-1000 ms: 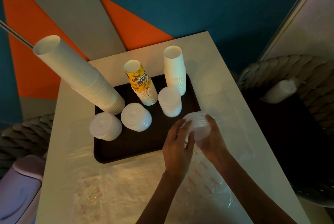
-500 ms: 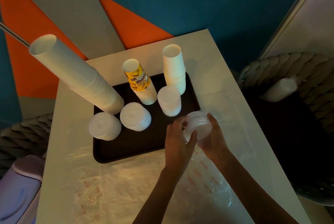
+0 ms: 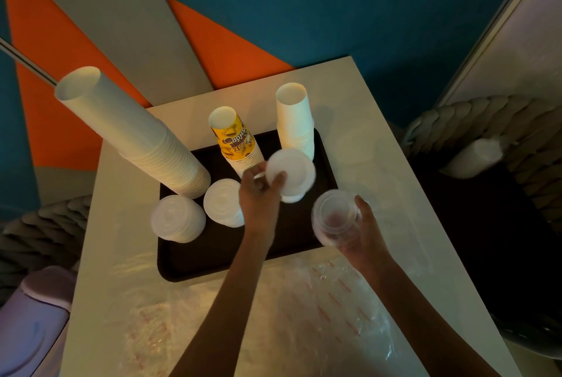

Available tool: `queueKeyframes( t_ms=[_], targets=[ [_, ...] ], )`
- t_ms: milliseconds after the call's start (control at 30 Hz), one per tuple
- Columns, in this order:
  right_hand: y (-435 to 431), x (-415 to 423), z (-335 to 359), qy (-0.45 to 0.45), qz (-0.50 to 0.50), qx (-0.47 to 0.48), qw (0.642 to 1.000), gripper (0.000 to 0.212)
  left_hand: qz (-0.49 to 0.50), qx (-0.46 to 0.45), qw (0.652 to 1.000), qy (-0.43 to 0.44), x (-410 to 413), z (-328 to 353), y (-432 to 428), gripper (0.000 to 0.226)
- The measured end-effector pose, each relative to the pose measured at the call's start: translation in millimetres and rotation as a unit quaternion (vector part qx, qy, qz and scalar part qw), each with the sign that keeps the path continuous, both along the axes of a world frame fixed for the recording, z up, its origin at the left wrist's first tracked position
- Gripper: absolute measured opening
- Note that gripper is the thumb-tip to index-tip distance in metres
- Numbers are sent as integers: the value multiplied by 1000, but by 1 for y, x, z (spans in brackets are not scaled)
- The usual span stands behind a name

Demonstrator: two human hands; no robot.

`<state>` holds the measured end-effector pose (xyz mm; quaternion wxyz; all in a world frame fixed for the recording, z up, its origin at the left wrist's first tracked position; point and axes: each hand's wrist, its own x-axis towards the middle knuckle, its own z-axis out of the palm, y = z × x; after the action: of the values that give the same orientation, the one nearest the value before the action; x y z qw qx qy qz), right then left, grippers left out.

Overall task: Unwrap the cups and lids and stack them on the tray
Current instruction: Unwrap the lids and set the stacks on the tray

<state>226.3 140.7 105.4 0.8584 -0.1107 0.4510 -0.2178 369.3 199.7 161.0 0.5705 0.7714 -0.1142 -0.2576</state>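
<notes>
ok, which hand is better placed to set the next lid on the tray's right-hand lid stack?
Left. The left hand pinches a lid right over that lid stack; the right hand grips a bundle of lids at the tray's right edge.

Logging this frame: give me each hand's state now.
Left hand: pinching a white lid.
Right hand: gripping a stack of clear lids.

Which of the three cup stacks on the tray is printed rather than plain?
The middle stack: its top cup is yellow with lettering; the tall stack and short stack are plain white.
</notes>
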Motion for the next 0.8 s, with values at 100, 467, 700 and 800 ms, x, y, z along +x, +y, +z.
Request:
queueKeyframes(
  t_ms=[100,467,700,800],
  targets=[
    [0,1,6,-11,-4,-6,1000,45,35,45,998,-39,24,-4,-15,39],
    [-4,5,6,34,-7,-33,999,47,-36,157,974,-158,36,-28,-36,36],
    [-2,6,0,26,-3,-34,999,50,-142,159,939,-270,31,-38,-29,68],
    [-2,8,-5,47,5,-40,998,52,-211,187,915,-290,28,-42,-28,89]
  ],
)
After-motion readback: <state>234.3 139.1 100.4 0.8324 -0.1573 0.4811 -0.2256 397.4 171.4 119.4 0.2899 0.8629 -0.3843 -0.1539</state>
